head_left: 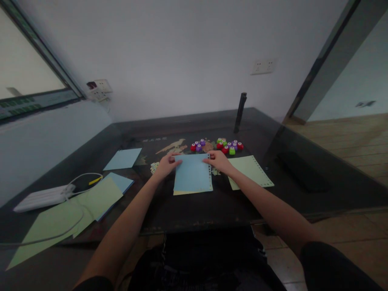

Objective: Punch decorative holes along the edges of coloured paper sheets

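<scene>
My left grip (165,165) and right grip (218,161) press flat, fingers spread, on the far corners of the blue sheet (192,176) at frame centre; its long axis runs toward me.

- Left hand (166,165) flat on the top left corner of the blue sheet (192,174), fingers spread over its edge.
- Right hand (218,161) pressing the top right corner, beside the punched holes along that side.
- Yellow sheet (190,192) peeking out underneath at the bottom.
- Green sheet (250,171) just to the right, on the dark table (188,210).
- Cluster of small punches (217,146), red, purple and green, just behind both hands.
- White power strip (44,197) and more sheets far left.
</scene>
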